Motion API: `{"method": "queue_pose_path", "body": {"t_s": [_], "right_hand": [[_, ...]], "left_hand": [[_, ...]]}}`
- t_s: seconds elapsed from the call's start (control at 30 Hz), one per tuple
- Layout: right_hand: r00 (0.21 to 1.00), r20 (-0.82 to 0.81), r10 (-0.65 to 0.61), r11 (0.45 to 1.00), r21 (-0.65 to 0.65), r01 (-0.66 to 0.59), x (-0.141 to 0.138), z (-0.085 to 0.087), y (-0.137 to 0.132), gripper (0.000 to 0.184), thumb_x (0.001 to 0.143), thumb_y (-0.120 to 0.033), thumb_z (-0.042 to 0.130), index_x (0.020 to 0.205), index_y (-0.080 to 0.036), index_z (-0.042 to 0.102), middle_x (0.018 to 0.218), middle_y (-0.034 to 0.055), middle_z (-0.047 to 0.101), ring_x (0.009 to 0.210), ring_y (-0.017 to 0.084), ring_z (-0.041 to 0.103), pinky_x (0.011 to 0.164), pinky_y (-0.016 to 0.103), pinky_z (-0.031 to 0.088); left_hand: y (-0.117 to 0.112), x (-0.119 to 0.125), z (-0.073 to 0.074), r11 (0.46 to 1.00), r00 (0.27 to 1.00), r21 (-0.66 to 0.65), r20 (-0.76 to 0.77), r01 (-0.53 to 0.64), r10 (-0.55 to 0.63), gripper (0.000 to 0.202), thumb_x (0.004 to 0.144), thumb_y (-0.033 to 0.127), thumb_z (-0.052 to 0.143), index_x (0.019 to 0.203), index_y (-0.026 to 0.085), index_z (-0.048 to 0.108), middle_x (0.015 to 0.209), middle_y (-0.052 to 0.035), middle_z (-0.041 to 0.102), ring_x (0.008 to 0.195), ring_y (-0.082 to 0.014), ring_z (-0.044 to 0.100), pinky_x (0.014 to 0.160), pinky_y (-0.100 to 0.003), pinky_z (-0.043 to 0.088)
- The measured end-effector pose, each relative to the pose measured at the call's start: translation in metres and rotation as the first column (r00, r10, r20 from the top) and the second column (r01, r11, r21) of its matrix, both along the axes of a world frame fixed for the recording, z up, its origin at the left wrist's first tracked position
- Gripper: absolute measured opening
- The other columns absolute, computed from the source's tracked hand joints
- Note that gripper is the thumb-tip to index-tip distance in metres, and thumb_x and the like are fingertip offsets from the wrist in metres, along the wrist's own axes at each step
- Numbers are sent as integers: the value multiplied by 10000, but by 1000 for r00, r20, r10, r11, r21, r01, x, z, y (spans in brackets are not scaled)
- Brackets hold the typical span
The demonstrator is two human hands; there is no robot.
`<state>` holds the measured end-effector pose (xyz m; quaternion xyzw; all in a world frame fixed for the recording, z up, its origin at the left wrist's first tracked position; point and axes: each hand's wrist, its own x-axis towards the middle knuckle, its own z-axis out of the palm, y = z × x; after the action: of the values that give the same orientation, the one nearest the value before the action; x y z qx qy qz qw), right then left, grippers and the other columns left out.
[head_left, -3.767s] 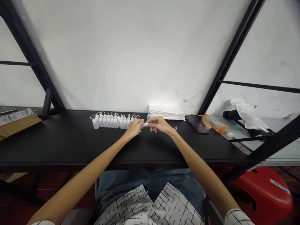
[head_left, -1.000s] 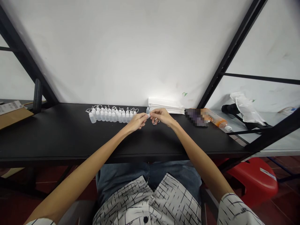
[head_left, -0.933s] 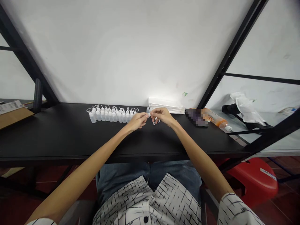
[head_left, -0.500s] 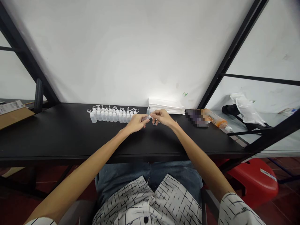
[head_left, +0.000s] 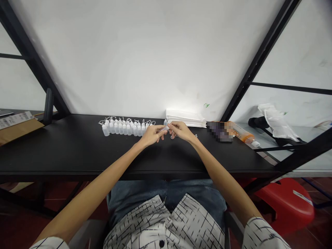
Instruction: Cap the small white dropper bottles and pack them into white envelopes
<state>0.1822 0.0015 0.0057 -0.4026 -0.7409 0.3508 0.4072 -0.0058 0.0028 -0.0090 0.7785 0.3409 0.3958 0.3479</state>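
Note:
My left hand (head_left: 151, 135) is closed around a small translucent plastic bottle (head_left: 163, 129), which lies tilted with its top toward the right. At that top end, the fingertips of my right hand (head_left: 181, 131) pinch the bottle; the exact part between them is hidden. Just left of my hands, several similar squeeze bottles (head_left: 119, 129) stand in rows with white tops and thin looped straps. Behind the fingers another small translucent piece (head_left: 165, 122) shows in part. Small white loops lie under and beside my right hand, too small to make out.
A stack of white sheets or flat packs (head_left: 185, 118) lies by the wall on the black table (head_left: 77, 155). To the right are a blurred dark item (head_left: 219, 131) and an orange-labelled bottle (head_left: 245, 135). A cardboard box (head_left: 20, 126) sits at far left.
The view has shifted slightly, so the scene sits a little further right. Both hands stay together at the bottle, which has turned a little in the fingers.

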Motion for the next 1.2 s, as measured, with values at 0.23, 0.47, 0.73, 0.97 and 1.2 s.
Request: {"method": "queue_pose_path", "body": {"t_s": [0.23,0.47,0.73,0.97,1.2], "right_hand": [[999,26,31,999,-21,-31,-1,-3,0,521,804,-662,594,628,-189,463,455,-37,481,387,107,532,421,205,402],[999,34,-13,1000,16,13,-2,-8,4,537,833,-680,540,648,-178,507,509,-21,504,392,99,531,402,204,402],[996,85,-8,998,63,2,-6,-10,1,555,834,-655,557,557,-182,475,475,-14,510,431,105,534,484,222,411],[985,125,-121,979,178,98,-14,-15,2,497,868,-640,515,669,-185,523,552,-23,552,461,111,567,514,215,410],[988,124,-96,982,175,73,-11,-11,-1,522,903,-641,437,647,-189,489,451,-30,509,405,113,520,506,225,393]], "left_hand": [[-2,1,0,998,999,42,-30,-38,39,267,820,293,636,1021,154,743,575,7,631,416,-100,477,487,-217,391],[2,2,-2,988,994,116,-42,-99,105,313,800,257,661,1088,155,731,607,1,642,540,-149,567,560,-236,414],[7,-3,-5,961,989,257,-74,-105,128,243,801,186,632,1014,191,749,746,-26,691,634,-150,593,607,-237,426],[12,-8,-7,990,993,84,8,-114,114,264,791,251,663,1027,167,746,722,-45,701,595,-162,622,490,-221,445],[10,-2,-13,999,999,31,-45,-9,11,303,831,306,623,1066,145,728,614,-11,673,507,-133,616,441,-197,454]]}}
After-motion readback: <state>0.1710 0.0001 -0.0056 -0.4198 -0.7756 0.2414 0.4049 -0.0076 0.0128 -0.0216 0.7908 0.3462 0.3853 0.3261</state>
